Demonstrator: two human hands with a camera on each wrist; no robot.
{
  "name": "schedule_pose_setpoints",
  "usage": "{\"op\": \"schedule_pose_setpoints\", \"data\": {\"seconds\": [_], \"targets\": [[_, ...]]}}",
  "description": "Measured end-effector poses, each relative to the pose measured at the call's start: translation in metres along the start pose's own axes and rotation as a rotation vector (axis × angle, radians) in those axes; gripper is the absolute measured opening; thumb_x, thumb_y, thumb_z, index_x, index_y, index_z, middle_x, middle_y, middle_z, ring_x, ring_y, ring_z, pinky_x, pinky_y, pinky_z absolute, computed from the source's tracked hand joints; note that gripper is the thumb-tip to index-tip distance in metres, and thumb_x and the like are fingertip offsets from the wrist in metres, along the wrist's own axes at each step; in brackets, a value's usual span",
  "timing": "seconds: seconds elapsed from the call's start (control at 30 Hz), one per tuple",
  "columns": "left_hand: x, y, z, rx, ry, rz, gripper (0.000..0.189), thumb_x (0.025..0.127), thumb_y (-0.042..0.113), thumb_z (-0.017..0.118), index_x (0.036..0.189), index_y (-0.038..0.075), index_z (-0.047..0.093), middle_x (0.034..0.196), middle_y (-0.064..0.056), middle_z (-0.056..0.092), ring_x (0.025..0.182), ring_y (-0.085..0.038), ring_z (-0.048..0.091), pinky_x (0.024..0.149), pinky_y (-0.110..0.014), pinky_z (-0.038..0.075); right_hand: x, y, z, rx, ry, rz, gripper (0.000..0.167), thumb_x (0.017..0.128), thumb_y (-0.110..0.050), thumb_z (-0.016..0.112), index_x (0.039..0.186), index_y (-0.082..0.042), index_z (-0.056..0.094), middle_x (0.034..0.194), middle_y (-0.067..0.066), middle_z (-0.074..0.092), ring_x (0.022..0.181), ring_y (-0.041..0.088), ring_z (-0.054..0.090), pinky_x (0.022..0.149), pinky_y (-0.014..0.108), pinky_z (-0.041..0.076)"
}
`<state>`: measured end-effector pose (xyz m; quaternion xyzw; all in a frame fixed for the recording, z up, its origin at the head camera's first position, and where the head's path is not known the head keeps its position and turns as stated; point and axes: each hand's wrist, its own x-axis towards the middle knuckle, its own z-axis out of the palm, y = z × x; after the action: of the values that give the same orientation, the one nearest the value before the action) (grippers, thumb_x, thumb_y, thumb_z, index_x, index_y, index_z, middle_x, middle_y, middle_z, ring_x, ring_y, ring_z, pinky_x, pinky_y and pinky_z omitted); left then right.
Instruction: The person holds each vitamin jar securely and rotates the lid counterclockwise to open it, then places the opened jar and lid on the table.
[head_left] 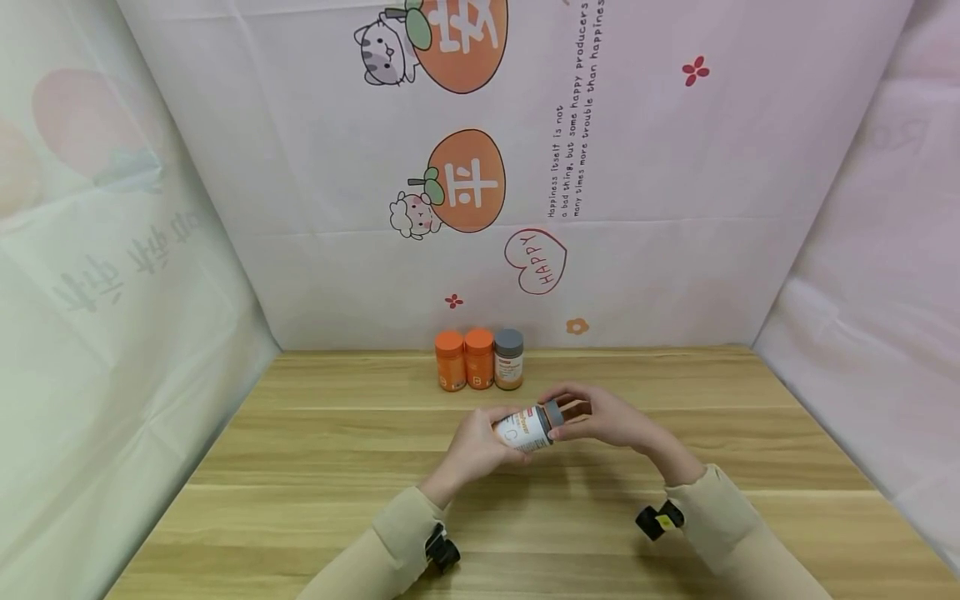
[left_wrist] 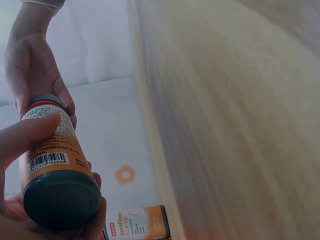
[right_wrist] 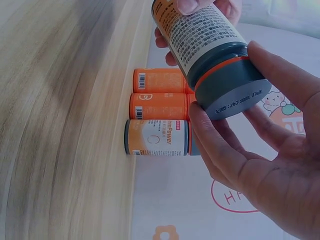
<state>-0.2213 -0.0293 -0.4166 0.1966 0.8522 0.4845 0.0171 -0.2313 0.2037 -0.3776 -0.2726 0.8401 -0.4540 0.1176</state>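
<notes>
A supplement bottle (head_left: 523, 429) with a white and orange label is held tilted above the table, its grey cap (head_left: 553, 412) pointing right. My left hand (head_left: 474, 448) grips the bottle's body, thumb across the label in the left wrist view. From the other side, my right hand (head_left: 606, 418) holds the cap (right_wrist: 232, 90) between thumb and fingers. An orange-red ring shows just under the cap in the right wrist view. The dark bottle base (left_wrist: 62, 200) faces the left wrist camera, beside a printed barcode.
Against the back wall stand two orange bottles (head_left: 451, 362) (head_left: 479, 360) and a grey-capped bottle (head_left: 509, 362), side by side. The wooden table (head_left: 315, 467) is bordered by printed white cloth (head_left: 337, 275) at the back and on both sides.
</notes>
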Motion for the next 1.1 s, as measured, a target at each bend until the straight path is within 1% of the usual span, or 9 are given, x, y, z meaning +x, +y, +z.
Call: {"op": "schedule_pose_setpoints", "data": {"seconds": [0.27, 0.43, 0.57, 0.77, 0.9, 1.03, 1.1], "targets": [[0.0002, 0.0007, -0.0007, -0.003, -0.009, -0.001, 0.066, 0.056, 0.018, 0.089, 0.118, 0.014, 0.067, 0.1, -0.001, 0.069, 0.079, -0.013, 0.055, 0.068, -0.028, 0.044, 0.0015, 0.0018, 0.0004, 0.019, 0.003, -0.025, 0.048, 0.079, -0.021, 0.077, 0.122, -0.01, 0.057, 0.123, 0.015, 0.056, 0.109, 0.033, 0.057, 0.087, 0.039, 0.052], [0.0005, 0.0004, -0.0009, -0.017, -0.004, -0.002, 0.064, 0.056, 0.018, 0.089, 0.116, 0.015, 0.067, 0.099, 0.0, 0.068, 0.078, -0.012, 0.055, 0.067, -0.028, 0.044, 0.0012, 0.0014, 0.0014, 0.051, 0.011, -0.055, 0.05, 0.077, -0.017, 0.078, 0.121, -0.01, 0.056, 0.124, 0.013, 0.056, 0.112, 0.035, 0.055, 0.092, 0.044, 0.049], [0.0009, 0.0004, -0.0009, -0.041, -0.001, -0.009, 0.064, 0.055, 0.016, 0.089, 0.116, 0.016, 0.068, 0.099, 0.0, 0.068, 0.078, -0.013, 0.055, 0.068, -0.028, 0.044, 0.0001, 0.0006, 0.0021, 0.052, 0.023, -0.077, 0.05, 0.076, -0.014, 0.079, 0.121, -0.011, 0.056, 0.124, 0.011, 0.056, 0.115, 0.036, 0.054, 0.096, 0.047, 0.046], [0.0016, 0.001, -0.0008, -0.053, 0.002, -0.007, 0.064, 0.055, 0.013, 0.089, 0.115, 0.016, 0.068, 0.099, 0.0, 0.069, 0.079, -0.013, 0.055, 0.068, -0.029, 0.044, -0.0011, -0.0002, 0.0023, 0.049, 0.034, -0.095, 0.051, 0.076, -0.013, 0.078, 0.122, -0.011, 0.056, 0.124, 0.011, 0.056, 0.115, 0.036, 0.053, 0.094, 0.048, 0.047], [0.0013, 0.0007, -0.0008, -0.04, 0.0, -0.004, 0.063, 0.056, 0.013, 0.089, 0.115, 0.016, 0.068, 0.099, 0.0, 0.069, 0.079, -0.013, 0.055, 0.068, -0.028, 0.044, -0.0012, -0.0023, 0.0026, 0.027, 0.04, -0.083, 0.047, 0.08, -0.019, 0.076, 0.122, -0.011, 0.056, 0.124, 0.011, 0.057, 0.114, 0.036, 0.054, 0.091, 0.046, 0.05], [0.0005, 0.0007, -0.0009, -0.022, -0.002, -0.007, 0.063, 0.056, 0.016, 0.089, 0.116, 0.016, 0.068, 0.099, 0.001, 0.068, 0.08, -0.013, 0.055, 0.069, -0.028, 0.043, 0.0004, -0.0046, 0.0037, -0.026, 0.056, -0.039, 0.038, 0.088, -0.03, 0.066, 0.122, -0.015, 0.057, 0.123, 0.009, 0.059, 0.113, 0.033, 0.056, 0.086, 0.04, 0.052], [0.0003, 0.0005, -0.001, -0.015, -0.002, -0.008, 0.063, 0.057, 0.017, 0.089, 0.116, 0.016, 0.068, 0.099, 0.001, 0.068, 0.08, -0.013, 0.055, 0.07, -0.028, 0.043, 0.0014, -0.0059, 0.0043, -0.035, 0.058, -0.015, 0.035, 0.092, -0.034, 0.061, 0.122, -0.016, 0.058, 0.124, 0.009, 0.059, 0.112, 0.032, 0.057, 0.083, 0.039, 0.053]]}}
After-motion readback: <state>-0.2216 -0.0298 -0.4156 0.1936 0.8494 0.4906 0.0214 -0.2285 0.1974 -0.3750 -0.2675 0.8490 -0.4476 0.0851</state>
